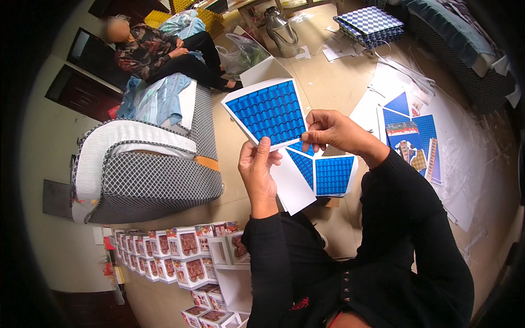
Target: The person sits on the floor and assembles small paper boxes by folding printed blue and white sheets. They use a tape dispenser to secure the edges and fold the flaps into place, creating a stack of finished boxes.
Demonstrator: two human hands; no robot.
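A white-edged cardboard piece with a blue roof-tile print (268,112) is held up in front of me, a white flap standing at its far edge. My left hand (259,172) grips its near edge, thumb on top and fingers beneath. At its right corner, my right hand (340,133) pinches the edge between thumb and fingers. Just below lie more blue tile-print panels (334,176) with white borders, joined to or overlapping a plain white panel (294,191). Whether these lower panels belong to the held piece, I cannot tell.
White sheets (465,180) on the floor at right carry blue printed cut-outs (424,131). Rows of small printed boxes (188,243) stand lower left. A person (147,54) sits on a grey patterned sofa (158,180). Far off are a metal jug (281,33) and a checkered box (369,24).
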